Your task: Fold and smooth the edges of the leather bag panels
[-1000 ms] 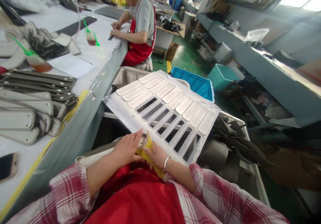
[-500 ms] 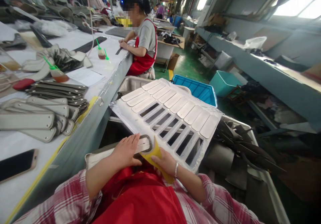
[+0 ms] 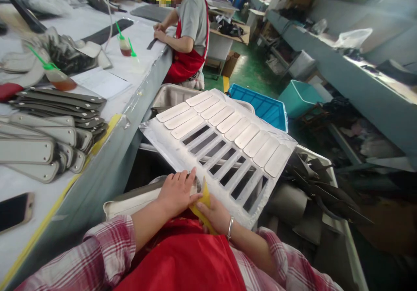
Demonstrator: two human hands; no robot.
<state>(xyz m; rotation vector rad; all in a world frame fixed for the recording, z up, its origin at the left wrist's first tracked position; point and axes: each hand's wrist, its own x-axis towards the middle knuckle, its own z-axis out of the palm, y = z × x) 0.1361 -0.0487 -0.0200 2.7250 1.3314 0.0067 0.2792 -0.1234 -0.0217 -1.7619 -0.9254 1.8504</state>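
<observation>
Across my lap lies a long pale strip (image 3: 130,203) with a dark grey edge. My left hand (image 3: 177,193) rests flat over its far end with fingers stretched out, hiding that end; its thumb reaches to a yellow scraper (image 3: 206,197). My right hand (image 3: 216,214) is closed around that thin, bent scraper, now seen nearly edge-on. Just beyond my hands, a white slotted board (image 3: 203,168) slopes away. Rounded white pieces (image 3: 228,121) lie in rows on its upper part, and dark gaps show between the bars nearer me.
On the left table are stacked grey strips (image 3: 26,150), a phone (image 3: 16,212), and glue bottles (image 3: 60,78) with green nozzles. A co-worker (image 3: 190,26) sits at its far side. Dark pieces (image 3: 289,204) fill a bin to the right; a blue crate (image 3: 260,106) stands behind the board.
My left hand has slid forward and right over the strip's end, closer to the scraper. The scraper has turned from showing its broad face to nearly edge-on. The view has tilted downward.
</observation>
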